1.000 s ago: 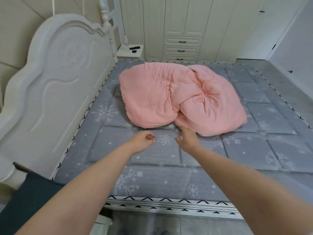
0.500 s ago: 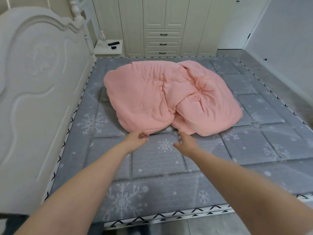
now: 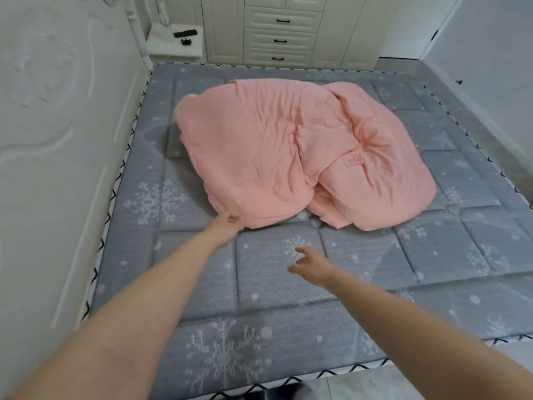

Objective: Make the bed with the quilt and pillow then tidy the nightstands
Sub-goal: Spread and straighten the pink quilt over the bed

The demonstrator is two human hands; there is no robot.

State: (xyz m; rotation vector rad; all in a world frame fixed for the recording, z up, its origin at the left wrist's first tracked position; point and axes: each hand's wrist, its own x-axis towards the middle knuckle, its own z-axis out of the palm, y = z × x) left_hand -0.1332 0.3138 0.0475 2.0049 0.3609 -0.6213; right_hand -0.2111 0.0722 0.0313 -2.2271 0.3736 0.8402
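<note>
A crumpled pink quilt [image 3: 288, 151] lies bunched in the middle of the grey snowflake-patterned mattress [image 3: 274, 284]. My left hand [image 3: 226, 226] reaches to the quilt's near left corner and its fingers pinch the edge of the fabric. My right hand [image 3: 313, 265] hovers over the bare mattress, short of the quilt, with fingers spread and nothing in it. No pillow is in view. A white nightstand [image 3: 176, 43] stands past the far left corner of the bed, with a dark remote [image 3: 185, 32] and a small dark round object [image 3: 187, 41] on top.
The white carved headboard [image 3: 57, 140] runs along the left side. A cream wardrobe with drawers [image 3: 279, 33] stands behind the bed. Grey floor lies along the right side beside a white wall [image 3: 490, 67]. The mattress's near edge is at the bottom.
My view has moved closer over the bed. My left hand has reached forward and taken the quilt's near edge. My right hand has drawn back from the quilt and opened.
</note>
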